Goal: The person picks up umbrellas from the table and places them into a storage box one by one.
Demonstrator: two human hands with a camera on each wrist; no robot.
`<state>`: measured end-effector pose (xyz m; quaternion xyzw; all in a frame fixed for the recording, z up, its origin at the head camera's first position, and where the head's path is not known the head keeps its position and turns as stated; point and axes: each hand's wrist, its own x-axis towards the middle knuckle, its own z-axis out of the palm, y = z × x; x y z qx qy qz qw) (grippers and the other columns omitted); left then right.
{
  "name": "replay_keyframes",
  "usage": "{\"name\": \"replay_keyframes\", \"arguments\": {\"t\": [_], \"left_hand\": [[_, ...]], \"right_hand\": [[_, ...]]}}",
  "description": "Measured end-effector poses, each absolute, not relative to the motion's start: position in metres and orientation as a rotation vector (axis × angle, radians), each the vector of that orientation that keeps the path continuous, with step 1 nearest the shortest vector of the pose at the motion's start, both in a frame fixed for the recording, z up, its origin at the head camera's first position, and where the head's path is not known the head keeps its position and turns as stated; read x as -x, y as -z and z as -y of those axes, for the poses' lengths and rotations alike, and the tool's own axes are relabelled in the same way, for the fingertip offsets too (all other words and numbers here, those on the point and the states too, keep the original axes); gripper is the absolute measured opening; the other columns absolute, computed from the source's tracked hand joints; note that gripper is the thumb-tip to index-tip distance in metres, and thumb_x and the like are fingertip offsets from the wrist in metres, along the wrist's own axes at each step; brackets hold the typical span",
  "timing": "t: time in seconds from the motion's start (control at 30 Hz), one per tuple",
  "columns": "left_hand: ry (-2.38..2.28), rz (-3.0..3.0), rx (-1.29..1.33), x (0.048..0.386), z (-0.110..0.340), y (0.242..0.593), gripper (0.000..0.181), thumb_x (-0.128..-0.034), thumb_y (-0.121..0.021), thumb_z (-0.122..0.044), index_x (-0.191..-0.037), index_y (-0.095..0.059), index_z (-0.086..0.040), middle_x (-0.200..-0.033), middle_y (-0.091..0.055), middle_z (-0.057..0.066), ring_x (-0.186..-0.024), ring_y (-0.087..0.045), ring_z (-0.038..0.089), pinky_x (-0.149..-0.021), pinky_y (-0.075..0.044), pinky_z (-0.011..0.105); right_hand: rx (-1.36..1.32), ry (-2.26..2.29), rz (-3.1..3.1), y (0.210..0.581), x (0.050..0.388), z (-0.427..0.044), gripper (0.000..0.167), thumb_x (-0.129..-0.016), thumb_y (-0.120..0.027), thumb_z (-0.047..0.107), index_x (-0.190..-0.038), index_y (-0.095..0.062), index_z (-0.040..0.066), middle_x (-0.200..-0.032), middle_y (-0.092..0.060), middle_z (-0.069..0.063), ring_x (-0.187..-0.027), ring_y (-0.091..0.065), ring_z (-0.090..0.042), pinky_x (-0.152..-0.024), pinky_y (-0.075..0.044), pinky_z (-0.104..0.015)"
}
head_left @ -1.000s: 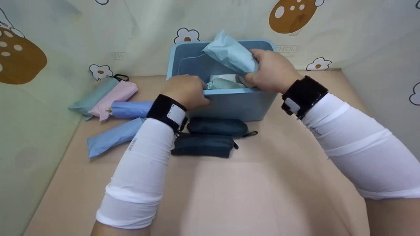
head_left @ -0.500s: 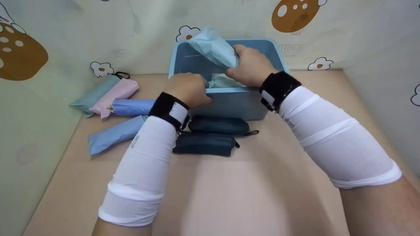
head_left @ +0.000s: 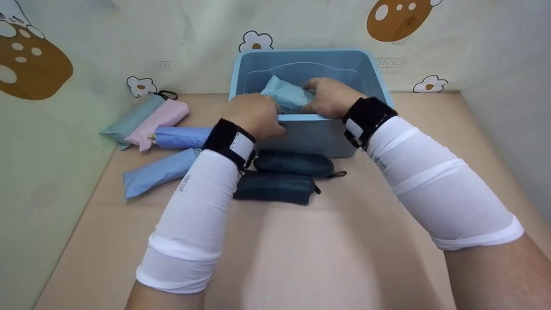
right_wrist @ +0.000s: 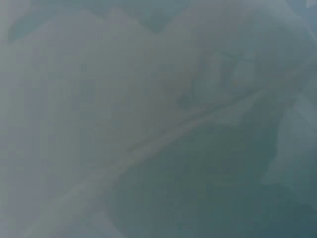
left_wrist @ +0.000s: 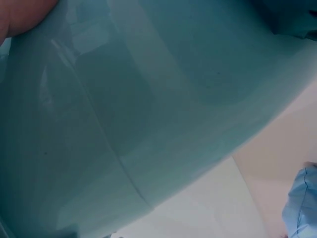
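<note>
In the head view my right hand (head_left: 333, 97) reaches inside the blue plastic bin (head_left: 318, 138) and holds a light blue folded umbrella (head_left: 287, 94) by its right end. The umbrella lies tilted behind the front wall, its left tip pointing up and back. My left hand (head_left: 253, 114) grips the bin's front rim at the left, thumb outside and fingers hidden inside. The left wrist view is mostly the bin's outer wall (left_wrist: 148, 99), with a fingertip (left_wrist: 25, 15) at the top left corner. Blur fills the right wrist view, and nothing there can be told for certain.
Two dark folded umbrellas (head_left: 295, 164) lie before the bin. To the left are a green umbrella (head_left: 135, 120), a pink umbrella (head_left: 159, 122) and two blue umbrellas (head_left: 161, 170). A patterned cloth wall (head_left: 206, 51) stands behind the bin.
My right hand has moved left and then down, lowering the light blue umbrella from above the rim into the bin. My left hand keeps its grip on the rim.
</note>
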<state>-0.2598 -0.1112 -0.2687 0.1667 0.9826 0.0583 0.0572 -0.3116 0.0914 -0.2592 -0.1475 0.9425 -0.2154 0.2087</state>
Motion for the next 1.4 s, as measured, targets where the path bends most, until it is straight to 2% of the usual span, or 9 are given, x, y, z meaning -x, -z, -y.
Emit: {"name": "replay_keyframes", "arguments": {"t": [0.13,0.3,0.43,0.6,0.77,0.97,1.1,1.27,1.4], "left_hand": [[-0.186,-2.98,-0.522,0.26,0.107,0.269,0.036,-0.0866,-0.073,-0.044,-0.067,-0.058,-0.018,-0.067,-0.052,-0.002,-0.071,-0.057,0.021,-0.06,-0.042,0.038],[-0.147,-2.984,-0.524,0.26,0.108,0.269,0.028,-0.0883,-0.072,-0.043,-0.075,-0.068,-0.018,-0.071,-0.059,-0.001,-0.072,-0.058,0.02,-0.06,-0.044,0.038],[-0.145,-2.994,-0.525,0.258,0.113,0.27,0.028,-0.0875,-0.072,-0.042,-0.074,-0.065,-0.019,-0.068,-0.055,-0.002,-0.069,-0.055,0.02,-0.057,-0.04,0.037],[-0.171,-2.994,-0.528,0.259,0.114,0.271,0.038,-0.0852,-0.075,-0.045,-0.067,-0.056,-0.018,-0.065,-0.048,-0.003,-0.066,-0.05,0.019,-0.055,-0.037,0.037],[-0.157,-3.012,-0.521,0.259,0.114,0.271,0.031,-0.0842,-0.074,-0.044,-0.071,-0.063,-0.018,-0.07,-0.058,-0.001,-0.07,-0.056,0.021,-0.058,-0.041,0.039],[-0.127,-3.051,-0.53,0.257,0.114,0.274,0.025,-0.086,-0.072,-0.04,-0.076,-0.07,-0.017,-0.071,-0.062,0.0,-0.071,-0.058,0.021,-0.059,-0.042,0.039],[-0.141,-3.127,-0.587,0.255,0.116,0.28,0.025,-0.0886,-0.073,-0.039,-0.078,-0.071,-0.016,-0.068,-0.059,-0.001,-0.067,-0.057,0.021,-0.058,-0.039,0.037],[-0.217,-3.273,-0.699,0.25,0.121,0.292,0.037,-0.0898,-0.077,-0.044,-0.071,-0.063,-0.015,-0.065,-0.056,-0.001,-0.065,-0.058,0.023,-0.061,-0.042,0.042],[-0.256,-3.367,-0.75,0.245,0.127,0.3,0.043,-0.09,-0.077,-0.049,-0.071,-0.06,-0.015,-0.066,-0.059,0.001,-0.066,-0.06,0.026,-0.068,-0.047,0.047]], "right_hand": [[0.39,0.594,-2.609,0.258,0.311,-0.097,0.075,-0.098,-0.068,0.029,-0.163,-0.037,0.008,-0.162,-0.047,-0.017,-0.138,-0.051,-0.032,-0.116,-0.043,-0.051],[0.404,0.651,-2.606,0.257,0.31,-0.096,0.067,-0.098,-0.063,0.018,-0.16,-0.041,0.007,-0.152,-0.057,-0.02,-0.132,-0.058,-0.032,-0.11,-0.048,-0.051],[0.446,0.664,-2.63,0.258,0.309,-0.092,0.058,-0.1,-0.06,0.017,-0.156,-0.049,0.006,-0.145,-0.063,-0.02,-0.127,-0.062,-0.032,-0.108,-0.049,-0.05],[0.486,0.635,-2.697,0.259,0.304,-0.094,0.049,-0.103,-0.056,0.022,-0.15,-0.057,0.006,-0.139,-0.068,-0.018,-0.122,-0.065,-0.032,-0.105,-0.05,-0.05],[0.491,0.664,-2.772,0.259,0.298,-0.11,0.045,-0.107,-0.049,0.03,-0.144,-0.064,0.008,-0.132,-0.072,-0.014,-0.113,-0.064,-0.029,-0.103,-0.05,-0.049],[0.563,0.734,-2.896,0.262,0.291,-0.143,0.044,-0.109,-0.05,0.036,-0.135,-0.07,0.006,-0.129,-0.073,-0.014,-0.114,-0.065,-0.03,-0.103,-0.052,-0.053],[0.59,0.798,-3.012,0.27,0.285,-0.156,0.045,-0.109,-0.049,0.038,-0.127,-0.074,0.006,-0.121,-0.076,-0.014,-0.105,-0.068,-0.03,-0.092,-0.055,-0.049],[0.582,0.955,-3.119,0.284,0.275,-0.171,0.043,-0.108,-0.052,0.04,-0.117,-0.078,0.008,-0.097,-0.077,-0.011,-0.085,-0.065,-0.024,-0.072,-0.048,-0.033],[0.729,1.106,-3.178,0.301,0.272,-0.184,0.037,-0.106,-0.057,0.031,-0.09,-0.077,0.004,-0.073,-0.063,-0.011,-0.071,-0.054,-0.019,-0.061,-0.037,-0.027]]}}
